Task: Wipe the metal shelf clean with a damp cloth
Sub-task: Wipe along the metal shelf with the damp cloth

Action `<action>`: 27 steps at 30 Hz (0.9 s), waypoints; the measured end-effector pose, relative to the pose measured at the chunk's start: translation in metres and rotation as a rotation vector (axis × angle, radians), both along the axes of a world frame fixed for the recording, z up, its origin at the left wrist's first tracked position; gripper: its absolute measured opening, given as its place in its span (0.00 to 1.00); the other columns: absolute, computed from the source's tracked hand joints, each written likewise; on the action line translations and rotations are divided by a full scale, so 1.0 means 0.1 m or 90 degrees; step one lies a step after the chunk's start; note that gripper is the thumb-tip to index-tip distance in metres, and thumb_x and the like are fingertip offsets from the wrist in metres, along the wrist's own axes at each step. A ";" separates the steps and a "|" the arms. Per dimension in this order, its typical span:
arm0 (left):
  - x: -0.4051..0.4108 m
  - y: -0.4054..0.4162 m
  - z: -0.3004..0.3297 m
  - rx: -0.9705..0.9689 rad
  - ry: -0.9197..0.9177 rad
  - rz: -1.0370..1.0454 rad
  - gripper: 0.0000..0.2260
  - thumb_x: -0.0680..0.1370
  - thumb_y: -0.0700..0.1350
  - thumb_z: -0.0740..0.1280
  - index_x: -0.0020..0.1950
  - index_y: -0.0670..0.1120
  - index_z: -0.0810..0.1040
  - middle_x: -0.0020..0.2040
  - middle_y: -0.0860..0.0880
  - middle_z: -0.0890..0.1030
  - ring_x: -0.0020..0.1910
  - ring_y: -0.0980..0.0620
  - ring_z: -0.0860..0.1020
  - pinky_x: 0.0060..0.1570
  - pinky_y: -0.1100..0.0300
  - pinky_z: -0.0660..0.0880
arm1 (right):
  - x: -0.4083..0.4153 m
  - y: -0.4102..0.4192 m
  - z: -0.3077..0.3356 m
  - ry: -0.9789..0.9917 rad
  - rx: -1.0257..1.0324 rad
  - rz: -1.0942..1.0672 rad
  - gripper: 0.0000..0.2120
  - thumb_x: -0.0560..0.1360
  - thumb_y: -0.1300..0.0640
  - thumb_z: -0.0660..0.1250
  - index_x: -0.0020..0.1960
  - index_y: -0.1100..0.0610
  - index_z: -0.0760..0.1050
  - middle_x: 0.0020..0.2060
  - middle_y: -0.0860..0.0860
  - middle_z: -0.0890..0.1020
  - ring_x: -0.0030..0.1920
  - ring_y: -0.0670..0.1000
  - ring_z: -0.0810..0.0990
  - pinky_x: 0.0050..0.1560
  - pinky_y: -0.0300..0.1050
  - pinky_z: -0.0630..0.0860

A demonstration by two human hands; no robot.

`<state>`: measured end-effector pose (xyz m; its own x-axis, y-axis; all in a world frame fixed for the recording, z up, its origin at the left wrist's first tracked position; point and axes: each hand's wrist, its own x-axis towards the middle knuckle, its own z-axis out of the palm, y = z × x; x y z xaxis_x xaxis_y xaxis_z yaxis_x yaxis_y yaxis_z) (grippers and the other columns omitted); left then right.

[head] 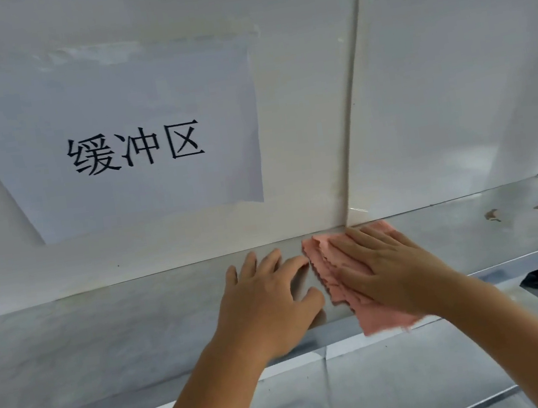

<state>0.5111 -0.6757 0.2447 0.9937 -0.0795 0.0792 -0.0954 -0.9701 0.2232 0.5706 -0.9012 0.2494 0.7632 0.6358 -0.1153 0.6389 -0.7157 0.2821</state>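
a white paper sign [119,135] with three black characters is taped to the glossy white wall [450,74] behind the metal shelf [106,337]. brown flecks [492,215] mark the dull grey shelf top to the right. the right hand [392,276] lies flat, fingers spread, pressing a folded pink cloth [328,264] with scalloped edges onto the shelf. the left hand [268,304] rests open just beside it, holding nothing.

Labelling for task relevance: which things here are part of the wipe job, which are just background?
In use:
- pink cloth
- metal shelf
- right hand, flat on the cloth
- left hand, flat on the shelf
- brown marks on the shelf

Background:
- paper sign
- white wall
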 end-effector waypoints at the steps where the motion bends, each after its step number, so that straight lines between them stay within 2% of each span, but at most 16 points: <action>1: 0.02 -0.05 0.00 0.000 0.002 0.001 0.26 0.80 0.65 0.51 0.79 0.66 0.56 0.84 0.55 0.54 0.83 0.47 0.46 0.79 0.40 0.45 | -0.03 -0.10 -0.05 -0.002 -0.036 -0.004 0.29 0.80 0.39 0.53 0.77 0.51 0.62 0.78 0.65 0.70 0.76 0.72 0.70 0.70 0.77 0.69; 3: 0.05 -0.12 0.00 0.003 -0.001 0.002 0.26 0.80 0.64 0.51 0.79 0.66 0.57 0.84 0.55 0.55 0.82 0.47 0.47 0.79 0.40 0.45 | 0.01 -0.31 -0.09 0.010 -0.036 -0.025 0.30 0.79 0.40 0.56 0.78 0.49 0.62 0.79 0.63 0.69 0.78 0.69 0.68 0.73 0.75 0.66; 4: 0.07 -0.16 0.00 0.005 -0.002 0.003 0.25 0.80 0.64 0.51 0.78 0.66 0.58 0.83 0.55 0.56 0.82 0.47 0.48 0.79 0.40 0.46 | 0.05 -0.40 -0.05 0.031 -0.004 -0.040 0.33 0.81 0.33 0.44 0.81 0.46 0.59 0.83 0.58 0.65 0.82 0.64 0.62 0.80 0.69 0.59; 6: 0.10 -0.23 0.01 0.011 -0.005 0.004 0.25 0.80 0.64 0.51 0.77 0.65 0.59 0.82 0.56 0.57 0.82 0.47 0.50 0.78 0.40 0.48 | 0.22 -0.48 -0.04 0.011 0.077 -0.065 0.55 0.66 0.22 0.18 0.84 0.41 0.50 0.86 0.49 0.54 0.86 0.54 0.49 0.84 0.57 0.45; 7: 0.11 -0.28 0.01 0.012 -0.006 0.006 0.25 0.80 0.64 0.51 0.77 0.65 0.59 0.82 0.56 0.58 0.82 0.47 0.50 0.78 0.41 0.48 | 0.24 -0.47 0.03 0.022 0.043 -0.093 0.59 0.59 0.24 0.10 0.83 0.40 0.45 0.87 0.50 0.49 0.86 0.55 0.45 0.84 0.58 0.43; 8: 0.12 -0.33 0.02 0.011 -0.005 0.006 0.24 0.80 0.63 0.52 0.77 0.65 0.59 0.82 0.56 0.57 0.82 0.47 0.50 0.78 0.41 0.48 | 0.24 -0.49 0.07 0.019 0.025 -0.081 0.54 0.60 0.26 0.09 0.80 0.41 0.40 0.87 0.53 0.45 0.86 0.58 0.44 0.84 0.61 0.44; 9: 0.14 -0.37 0.02 0.008 -0.005 0.006 0.24 0.80 0.63 0.52 0.77 0.66 0.59 0.82 0.56 0.57 0.82 0.48 0.50 0.79 0.41 0.48 | 0.19 -0.50 0.09 0.008 -0.015 -0.067 0.42 0.68 0.29 0.15 0.77 0.42 0.38 0.86 0.56 0.44 0.85 0.62 0.43 0.83 0.65 0.45; 10: 0.15 -0.42 0.02 0.006 -0.005 0.004 0.24 0.80 0.63 0.52 0.77 0.65 0.59 0.82 0.56 0.57 0.82 0.48 0.50 0.79 0.41 0.47 | 0.15 -0.56 0.07 0.005 -0.039 -0.032 0.32 0.76 0.33 0.31 0.77 0.44 0.38 0.86 0.60 0.46 0.85 0.66 0.45 0.82 0.70 0.48; 12: 0.18 -0.52 0.02 0.009 -0.010 0.001 0.24 0.81 0.63 0.52 0.77 0.65 0.59 0.82 0.57 0.58 0.81 0.48 0.50 0.79 0.42 0.47 | 0.09 -0.71 -0.02 -0.008 -0.060 -0.019 0.39 0.72 0.42 0.60 0.79 0.49 0.50 0.82 0.66 0.60 0.81 0.72 0.59 0.75 0.78 0.61; 13: 0.19 -0.56 0.01 0.012 -0.014 -0.001 0.24 0.81 0.63 0.52 0.77 0.65 0.59 0.82 0.57 0.58 0.81 0.48 0.50 0.79 0.42 0.48 | 0.12 -0.79 -0.08 0.015 -0.032 -0.024 0.36 0.73 0.42 0.62 0.78 0.50 0.57 0.80 0.66 0.66 0.78 0.72 0.66 0.71 0.79 0.66; 15: 0.22 -0.66 0.02 0.013 -0.019 -0.004 0.24 0.80 0.63 0.52 0.77 0.65 0.59 0.81 0.57 0.59 0.81 0.49 0.51 0.79 0.42 0.49 | 0.19 -0.87 -0.11 0.047 0.122 -0.035 0.26 0.84 0.34 0.46 0.77 0.44 0.59 0.79 0.58 0.72 0.79 0.64 0.69 0.76 0.72 0.64; 18: 0.25 -0.80 0.03 0.003 -0.018 -0.004 0.23 0.81 0.61 0.53 0.77 0.64 0.61 0.80 0.58 0.61 0.80 0.50 0.52 0.79 0.44 0.48 | 0.43 -0.97 -0.01 0.012 0.255 -0.091 0.51 0.67 0.19 0.23 0.82 0.37 0.54 0.83 0.45 0.63 0.84 0.50 0.56 0.84 0.53 0.45; 20: 0.27 -0.89 0.02 0.001 -0.021 -0.007 0.24 0.80 0.62 0.52 0.77 0.64 0.60 0.80 0.58 0.61 0.80 0.50 0.53 0.79 0.44 0.49 | 0.45 -1.08 0.00 0.023 0.140 -0.075 0.64 0.59 0.22 0.12 0.85 0.45 0.50 0.86 0.51 0.52 0.86 0.56 0.48 0.84 0.59 0.46; 22: 0.30 -0.96 0.01 0.001 -0.026 -0.011 0.26 0.78 0.63 0.50 0.76 0.65 0.61 0.79 0.59 0.62 0.79 0.51 0.54 0.78 0.44 0.51 | 0.32 -1.21 -0.05 0.017 0.060 -0.010 0.50 0.72 0.27 0.21 0.84 0.50 0.50 0.85 0.59 0.52 0.85 0.65 0.50 0.81 0.70 0.51; 24: 0.34 -1.04 -0.01 0.002 -0.024 -0.006 0.27 0.76 0.64 0.48 0.76 0.65 0.61 0.79 0.59 0.62 0.79 0.50 0.55 0.78 0.43 0.52 | 0.34 -1.36 -0.12 -0.003 0.122 -0.010 0.32 0.81 0.32 0.41 0.81 0.45 0.53 0.84 0.57 0.61 0.84 0.62 0.57 0.82 0.65 0.51; 27: 0.40 -1.20 -0.02 0.006 -0.030 0.001 0.28 0.74 0.66 0.46 0.75 0.66 0.61 0.80 0.59 0.62 0.79 0.49 0.56 0.77 0.42 0.54 | 0.64 -1.42 -0.05 0.036 0.209 -0.085 0.49 0.70 0.21 0.26 0.84 0.39 0.53 0.85 0.42 0.59 0.85 0.47 0.51 0.83 0.49 0.41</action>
<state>0.5509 -0.7954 0.2429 0.9891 -0.0786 0.1247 -0.1038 -0.9721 0.2102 0.6342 -1.0429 0.2442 0.8402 0.5412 0.0332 0.5417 -0.8405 -0.0097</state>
